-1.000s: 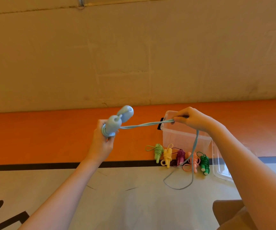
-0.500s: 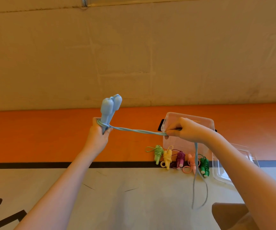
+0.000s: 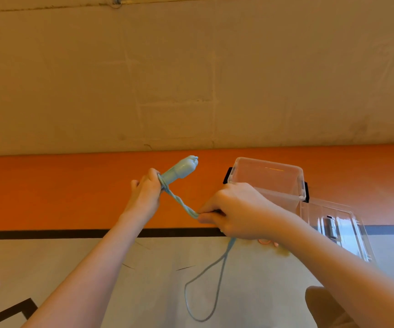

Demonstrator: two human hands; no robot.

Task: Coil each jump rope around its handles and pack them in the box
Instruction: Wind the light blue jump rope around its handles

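My left hand (image 3: 145,195) grips the two light blue jump rope handles (image 3: 180,170), which point up and to the right. A twisted doubled length of blue rope (image 3: 181,204) runs from the handles down to my right hand (image 3: 235,210), which pinches it. Below that hand the rope's loose loop (image 3: 205,287) hangs over the floor. The clear plastic box (image 3: 266,178) stands just behind my right hand. The other coiled ropes are hidden by my right hand and arm; only a bit of pink rope (image 3: 266,242) shows under the wrist.
The box's clear lid (image 3: 338,229) lies to the right of the box. An orange floor band (image 3: 49,192) and a black line (image 3: 49,234) run across, with a pale wall behind. My knee (image 3: 321,304) is at the lower right.
My right hand has swung down and left, closer to the handles. The handles have tilted from upright to the right. The hanging loop has shifted left.
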